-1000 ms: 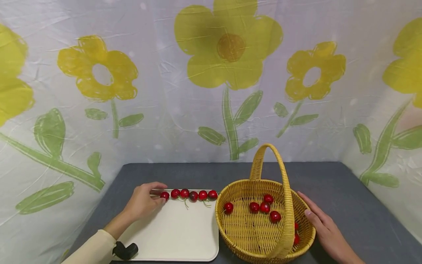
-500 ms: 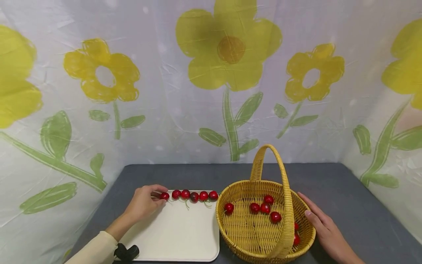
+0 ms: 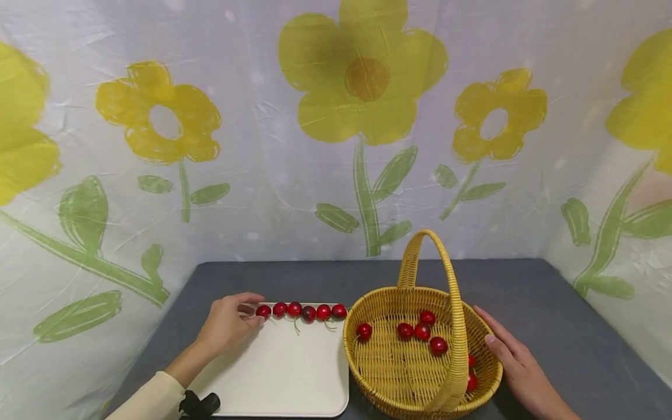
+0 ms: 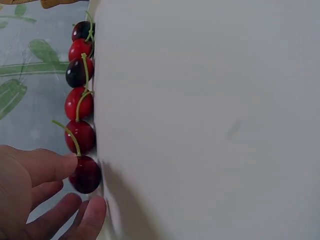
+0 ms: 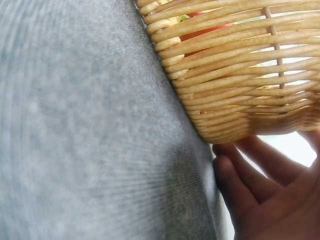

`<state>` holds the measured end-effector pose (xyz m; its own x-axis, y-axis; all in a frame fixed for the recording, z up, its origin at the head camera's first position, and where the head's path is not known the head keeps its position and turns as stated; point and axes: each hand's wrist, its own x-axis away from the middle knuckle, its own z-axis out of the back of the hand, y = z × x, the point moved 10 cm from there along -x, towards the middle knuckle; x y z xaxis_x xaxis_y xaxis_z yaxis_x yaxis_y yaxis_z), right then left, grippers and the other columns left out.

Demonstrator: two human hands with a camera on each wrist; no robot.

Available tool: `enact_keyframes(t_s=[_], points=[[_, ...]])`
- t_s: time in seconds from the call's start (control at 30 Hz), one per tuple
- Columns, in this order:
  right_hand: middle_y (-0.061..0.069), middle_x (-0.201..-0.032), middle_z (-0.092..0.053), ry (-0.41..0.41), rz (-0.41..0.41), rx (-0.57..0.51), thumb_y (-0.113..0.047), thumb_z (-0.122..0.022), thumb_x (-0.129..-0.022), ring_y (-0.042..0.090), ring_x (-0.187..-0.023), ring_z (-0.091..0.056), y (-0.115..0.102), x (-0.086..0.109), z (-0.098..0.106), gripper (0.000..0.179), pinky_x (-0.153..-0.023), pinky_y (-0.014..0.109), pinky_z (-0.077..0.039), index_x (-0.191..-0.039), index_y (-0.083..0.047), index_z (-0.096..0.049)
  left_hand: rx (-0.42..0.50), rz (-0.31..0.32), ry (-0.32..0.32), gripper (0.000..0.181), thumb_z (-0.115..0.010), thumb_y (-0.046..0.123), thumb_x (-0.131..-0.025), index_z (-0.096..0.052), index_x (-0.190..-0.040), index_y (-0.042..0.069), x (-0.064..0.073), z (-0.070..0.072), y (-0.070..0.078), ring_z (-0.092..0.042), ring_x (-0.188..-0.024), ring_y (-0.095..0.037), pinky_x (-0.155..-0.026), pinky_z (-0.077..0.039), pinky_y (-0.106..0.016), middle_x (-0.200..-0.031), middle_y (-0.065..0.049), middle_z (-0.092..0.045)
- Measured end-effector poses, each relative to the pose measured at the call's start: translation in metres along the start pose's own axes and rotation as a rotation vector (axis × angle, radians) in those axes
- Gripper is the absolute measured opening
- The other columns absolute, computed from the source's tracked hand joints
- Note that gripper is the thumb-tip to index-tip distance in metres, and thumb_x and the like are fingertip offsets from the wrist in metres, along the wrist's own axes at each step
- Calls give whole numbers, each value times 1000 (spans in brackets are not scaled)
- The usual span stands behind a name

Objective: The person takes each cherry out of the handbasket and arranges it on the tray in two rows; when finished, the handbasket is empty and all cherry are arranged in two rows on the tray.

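At the far edge of the white tray (image 3: 283, 373), the leftmost cherry (image 3: 264, 312) in a row (image 3: 308, 315) of 6 touches the left hand (image 3: 226, 324), digits apart. Alongside, the right hand (image 3: 517, 361) rests straight-fingered against a wicker basket (image 3: 388, 373) showing 7 cherries (image 3: 422, 331). The leftmost cherry sits nearer its neighbour (image 3: 280, 310) than before.
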<state>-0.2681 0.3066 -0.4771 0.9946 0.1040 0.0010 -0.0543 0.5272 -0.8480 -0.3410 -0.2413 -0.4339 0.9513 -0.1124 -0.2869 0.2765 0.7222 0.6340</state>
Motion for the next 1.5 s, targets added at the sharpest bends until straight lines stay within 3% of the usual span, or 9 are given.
enact_keyframes(t_s=[0.13, 0.23, 0.33, 0.5, 0.67, 0.93, 1.2, 1.33, 1.5], points=[[18, -180, -27, 4, 14, 3, -47, -33, -121, 46, -157, -35, -4, 0, 2, 58, -89, 24, -60, -176, -33, -21, 70, -87, 82, 42, -85, -5, -87, -78, -128, 4, 4, 14, 14, -82, -92, -28, -77, -68, -34, -119, -17, -81], [17, -179, -28, 9, 22, 8, -47, -34, -121, 31, -155, -43, -5, 0, 3, 57, -89, 22, -60, -175, -37, -23, 212, -180, 80, 44, -86, -3, -89, -78, -131, 9, 5, 15, 36, -83, -94, -24, -80, -67, -28, -122, -13, -81], [17, -180, -28, 10, 18, 14, -47, -34, -121, 31, -155, -43, -5, 1, 3, 57, -89, 22, -59, -175, -37, -23, 441, -234, -40, 45, -85, 0, -93, -74, -137, 5, 5, 4, 66, -82, -106, -19, -89, -66, -27, -128, -14, -79], [17, -180, -27, 5, 16, 13, -47, -33, -121, 49, -158, -33, -5, 0, 1, 60, -89, 20, -58, -177, -30, -21, 806, -187, -325, 47, -79, 3, -99, -66, -143, -7, 8, -36, 120, -78, -122, -21, -97, -65, -32, -137, -21, -75], [17, -180, -26, 13, 28, 14, -46, -34, -121, 49, -158, -34, -5, 1, 1, 61, -90, 23, -59, -177, -26, -22, 875, -234, -451, 41, -76, 7, -102, -69, -141, -5, 6, -79, 176, -76, -124, -32, -98, -65, -32, -137, -27, -73], [17, -179, -28, 12, 33, -9, -46, -34, -121, 47, -155, -37, -4, 0, 0, 57, -89, 24, -60, -175, -35, -23, 620, -317, -409, 38, -79, 15, -101, -75, -138, 8, -10, -138, 226, -79, -117, -26, -98, -63, -27, -133, -12, -79], [19, -180, -27, 14, 31, 15, -45, -33, -121, 50, -157, -36, -4, 2, 3, 59, -89, 25, -60, -177, -31, -22, -121, -568, -306, 41, -76, 19, -102, -73, -141, 8, -13, -181, 259, -77, -114, -17, -97, -63, -27, -138, -6, -77], [18, -180, -26, 19, 29, 26, -46, -33, -121, 49, -157, -35, -6, 1, 4, 60, -90, 25, -59, -177, -27, -22, -404, -639, -372, 40, -73, 24, -105, -72, -143, 15, -7, -206, 265, -74, -123, -19, -89, -65, -28, -139, -1, -75], [18, -180, -27, 15, 33, 23, -46, -34, -121, 48, -157, -36, -6, 0, 2, 59, -90, 24, -59, -176, -31, -22, -486, -699, -442, 24, -75, 22, -102, -81, -125, 23, 2, -219, 263, -74, -107, -10, -76, -62, -24, -122, 7, -77]])
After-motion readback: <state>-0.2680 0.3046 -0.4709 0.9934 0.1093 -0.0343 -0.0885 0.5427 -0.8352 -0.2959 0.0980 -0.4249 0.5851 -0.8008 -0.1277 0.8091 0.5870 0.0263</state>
